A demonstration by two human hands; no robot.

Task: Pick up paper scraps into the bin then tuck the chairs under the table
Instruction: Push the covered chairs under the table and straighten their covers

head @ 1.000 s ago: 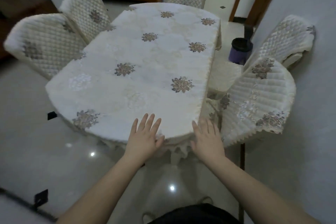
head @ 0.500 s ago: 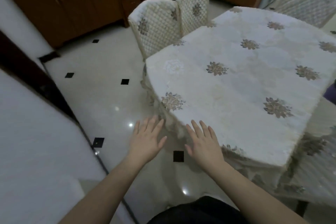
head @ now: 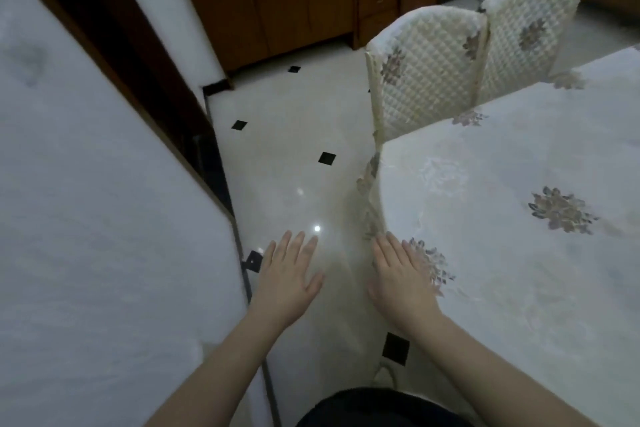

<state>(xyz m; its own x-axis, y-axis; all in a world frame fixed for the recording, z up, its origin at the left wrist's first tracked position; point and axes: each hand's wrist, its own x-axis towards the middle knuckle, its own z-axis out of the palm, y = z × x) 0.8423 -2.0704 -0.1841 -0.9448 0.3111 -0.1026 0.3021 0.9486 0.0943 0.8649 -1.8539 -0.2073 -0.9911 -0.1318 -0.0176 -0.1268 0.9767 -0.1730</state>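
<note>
Left hand [head: 286,279], right hand [head: 401,279] outstretched, palms down.

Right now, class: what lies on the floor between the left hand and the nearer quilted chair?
In the head view, only bare glossy floor with small black diamond tiles lies between the left hand and the nearer quilted chair; no paper scraps show.

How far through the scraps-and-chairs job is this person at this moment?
Looks done: no paper scraps show on the tablecloth or the floor in view, and the two quilted chairs stand close against the table edge. In hand: nothing; left hand and right hand are both flat, open and empty. Left: cannot judge the bin or the other chairs, which are out of view.
</note>
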